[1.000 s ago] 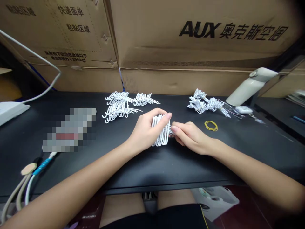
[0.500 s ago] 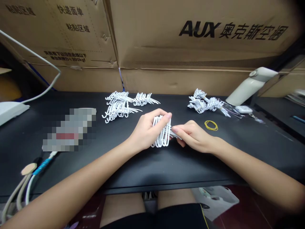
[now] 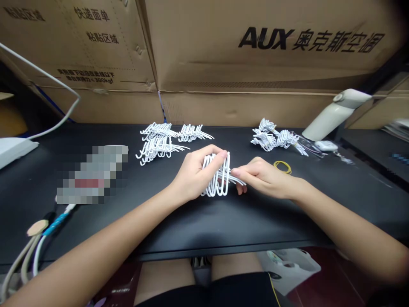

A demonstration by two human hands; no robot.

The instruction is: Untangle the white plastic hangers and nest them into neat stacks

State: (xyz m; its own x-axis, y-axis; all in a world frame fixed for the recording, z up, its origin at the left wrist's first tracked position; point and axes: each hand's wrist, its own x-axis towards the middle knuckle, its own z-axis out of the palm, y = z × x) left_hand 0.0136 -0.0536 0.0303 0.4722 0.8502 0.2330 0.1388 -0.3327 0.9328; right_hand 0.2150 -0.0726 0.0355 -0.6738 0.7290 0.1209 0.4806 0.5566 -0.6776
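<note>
My left hand [image 3: 196,172] wraps round a bundle of white wire hooks [image 3: 224,181], thumb across the top, just above the black table [image 3: 191,230]. The bent ends hang down and the straight stems point right. At those stems, my right hand [image 3: 265,177] is closed in a pinch, thumb and forefinger touching or very near them. What lies between these fingertips is too small to make out. Behind my left hand lie several loose groups of white hooks [image 3: 156,147]. More white hooks [image 3: 266,138], in tight bunches, lie at the back right.
Yellow rubber bands [image 3: 283,167] rest beyond my right hand. A white bottle [image 3: 329,121] leans at the back right, beside a small white case [image 3: 326,146]. To the left are a blurred-out flat object [image 3: 92,175] and cables [image 3: 36,247]. Cardboard [image 3: 198,64] walls the back.
My right hand has shifted slightly right and up, showing more of the stems. My left hand still holds the bundle. The view has moved slightly.
</note>
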